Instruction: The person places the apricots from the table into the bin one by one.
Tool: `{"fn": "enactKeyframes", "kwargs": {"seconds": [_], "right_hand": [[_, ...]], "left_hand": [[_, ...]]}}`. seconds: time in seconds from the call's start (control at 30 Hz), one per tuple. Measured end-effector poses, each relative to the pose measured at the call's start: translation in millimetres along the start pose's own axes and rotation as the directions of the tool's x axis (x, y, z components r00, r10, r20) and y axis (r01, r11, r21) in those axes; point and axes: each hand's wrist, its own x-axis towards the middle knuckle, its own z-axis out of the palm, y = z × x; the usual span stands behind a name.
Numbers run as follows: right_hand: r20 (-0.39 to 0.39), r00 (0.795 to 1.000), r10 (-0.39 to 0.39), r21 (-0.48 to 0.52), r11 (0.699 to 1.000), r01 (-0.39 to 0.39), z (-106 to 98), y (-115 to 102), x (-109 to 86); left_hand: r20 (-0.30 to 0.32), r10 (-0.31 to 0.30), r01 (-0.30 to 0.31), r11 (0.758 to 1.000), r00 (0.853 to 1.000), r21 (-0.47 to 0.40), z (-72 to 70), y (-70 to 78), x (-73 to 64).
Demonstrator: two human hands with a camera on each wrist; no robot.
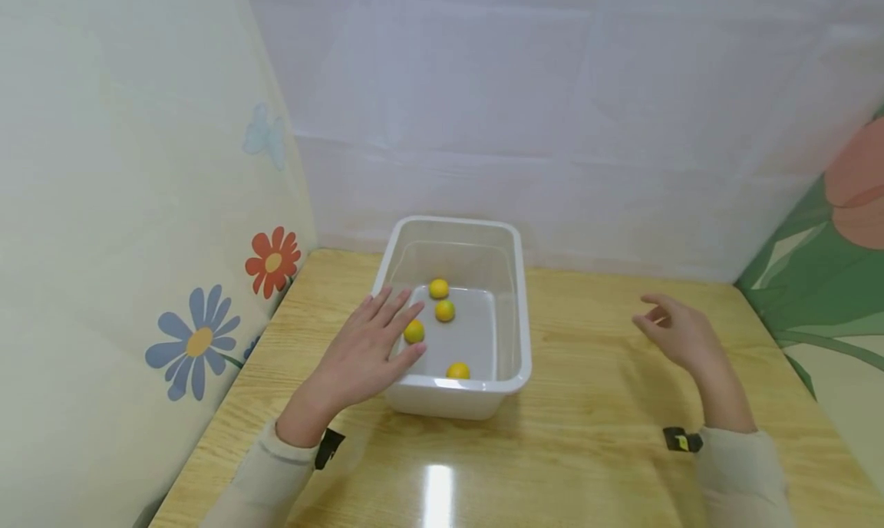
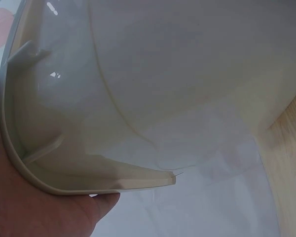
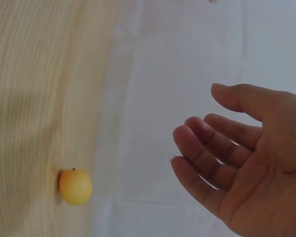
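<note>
A white plastic bin (image 1: 522,313) stands on the wooden table, with several small yellow-orange fruits inside, one of them a fruit (image 1: 445,311) near the middle of its floor. My left hand (image 1: 362,351) lies over the bin's left rim, its fingers spread and straight. In the left wrist view this hand (image 2: 34,207) is against the bin's rim (image 2: 84,191). To the right of the bin, my right hand (image 1: 680,332) is raised above the table, fingers loosely bent and holding nothing. Below it, the right wrist view shows a yellow fruit (image 3: 75,186) on the table, apart from the hand.
The wooden table (image 1: 580,436) extends around the bin. A white cloth backdrop (image 1: 449,90) rises behind it. Flower-printed panels stand at the left (image 1: 124,206) and right (image 1: 849,206) sides.
</note>
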Motion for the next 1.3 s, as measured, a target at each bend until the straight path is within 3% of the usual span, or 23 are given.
{"fn": "enactKeyframes", "kwargs": {"seconds": [0.43, 1.3], "right_hand": [[-0.005, 0.999, 0.04, -0.01, 0.999, -0.04, 1, 37, 0.8], [0.099, 0.974, 0.204, -0.032, 0.979, -0.201, 18, 94, 9.7]], "left_hand": [[0.006, -0.006, 0.006, 1.0, 1.0, 0.0, -0.7, 0.8, 0.2], [-0.008, -0.002, 0.002, 1.0, 1.0, -0.005, -2.7, 3.1, -0.1]]}}
